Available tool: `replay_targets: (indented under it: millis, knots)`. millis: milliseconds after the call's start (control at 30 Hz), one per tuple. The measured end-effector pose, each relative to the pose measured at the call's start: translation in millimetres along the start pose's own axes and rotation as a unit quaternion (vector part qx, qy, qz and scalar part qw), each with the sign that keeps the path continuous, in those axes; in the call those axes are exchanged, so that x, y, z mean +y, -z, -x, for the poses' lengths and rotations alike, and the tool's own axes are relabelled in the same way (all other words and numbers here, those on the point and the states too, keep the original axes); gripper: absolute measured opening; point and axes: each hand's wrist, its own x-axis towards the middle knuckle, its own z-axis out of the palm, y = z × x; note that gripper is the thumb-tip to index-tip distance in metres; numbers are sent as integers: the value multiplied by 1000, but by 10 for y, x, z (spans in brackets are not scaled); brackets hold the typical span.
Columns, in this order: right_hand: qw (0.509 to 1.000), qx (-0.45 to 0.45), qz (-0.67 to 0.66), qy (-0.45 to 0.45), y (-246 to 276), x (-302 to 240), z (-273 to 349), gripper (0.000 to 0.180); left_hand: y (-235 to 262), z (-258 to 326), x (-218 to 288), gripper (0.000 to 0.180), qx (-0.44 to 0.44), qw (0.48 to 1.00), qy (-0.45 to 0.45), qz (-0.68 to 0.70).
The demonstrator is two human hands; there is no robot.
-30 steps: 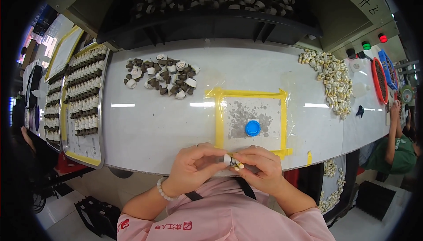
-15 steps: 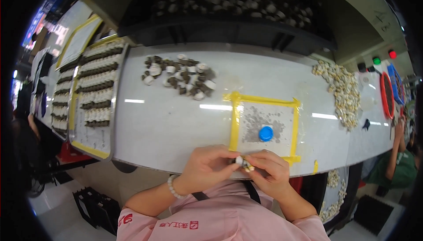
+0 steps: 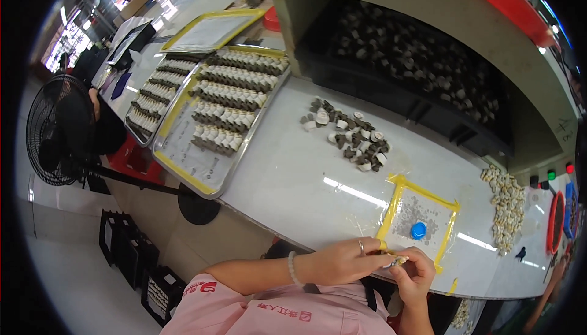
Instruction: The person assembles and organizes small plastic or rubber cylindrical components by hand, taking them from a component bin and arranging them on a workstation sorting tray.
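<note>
White and glossy, the bench [image 3: 293, 182] runs along under a raised shelf, with a dark bin of small dark parts [image 3: 416, 59] set in behind it. Both hands meet at the near edge of the bench, just in front of a square marked out in yellow tape [image 3: 397, 203] with a blue cap [image 3: 418, 230] lying inside it.

Between the fingertips sits a small part [image 3: 398, 261], pale with a touch of yellow or metal to it. The left hand [image 3: 342, 261], with a ring on one finger and a pale bead bracelet at the wrist, pinches it from the left; the right hand [image 3: 416, 277] closes on it from the right, fingers curled. Both grips are clenched on the part, which is held just over the bench edge, near the lower corner of the taped square.

The part is too small and too covered by fingers to make out its shape. Farther back on the bench lies a loose heap of grey and white pieces [image 3: 350, 134], and to the right a strip of cream-coloured pieces [image 3: 506, 206]. At the left a metal tray [image 3: 195, 170] holds rows of similar pieces, with another tray [image 3: 153, 96] beyond it. A black fan [image 3: 58, 130] stands on the floor at the left. The right end of the bench bends away into the dark rim, where a red ring-shaped thing is cut off.
</note>
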Motion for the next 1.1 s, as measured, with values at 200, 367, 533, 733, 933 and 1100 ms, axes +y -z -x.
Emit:
replay_targets:
  millis: [200,367,533,733,933,1100]
  knots:
    - [997,-17,69,19,-40,66,88,26,474,102,72,32,89,979,-48,-176]
    - [993,-37,110,-1,33,117,130,20,1704,532,-8,23,314,870,134,-356]
    - [987,-59,135,64,-12,45,67,23,2765,1178,-324,22,469,761,308,-326]
    - [988,-36,148,30,5,77,96,21,2840,1129,-618,24,417,766,329,-363]
    - [992,7,121,26,-83,50,44,22,2816,1111,-572,26,362,795,327,-360]
    - [991,-2,131,11,-72,48,38,20,2315,505,-306,28,362,831,239,-349]
